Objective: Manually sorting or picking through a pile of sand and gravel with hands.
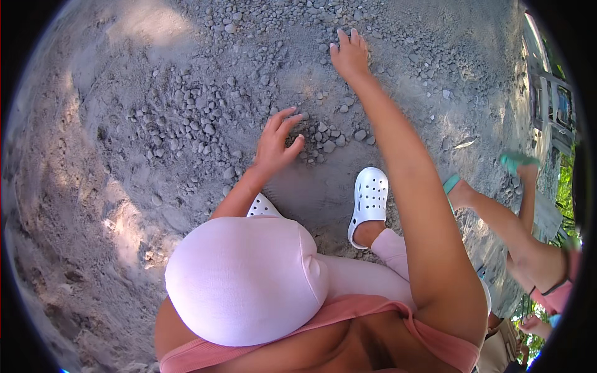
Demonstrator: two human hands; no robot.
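Note:
My left hand (pixel 278 143) hovers over or rests lightly on the grey, dusty ground, its fingers apart and curved to the right. Just beyond its fingertips lies a small cluster of grey stones (pixel 329 147). Farther off, my right arm stretches out and the right hand (pixel 351 57) is at the gravel (pixel 311 31), fingers spread, nothing visible in them. Whether its fingertips press on any stones is too small to tell. A wider scatter of pebbles (pixel 202 118) spreads to the left of my left hand.
My white perforated clog (pixel 371 193) stands between my arms; the other clog (pixel 263 206) is partly hidden by my pale-clad knee (pixel 245 280). At the right, another person's legs (pixel 507 227) with green shoes (pixel 517 161) come close to my right arm. Sunlit dirt (pixel 124 217) lies left.

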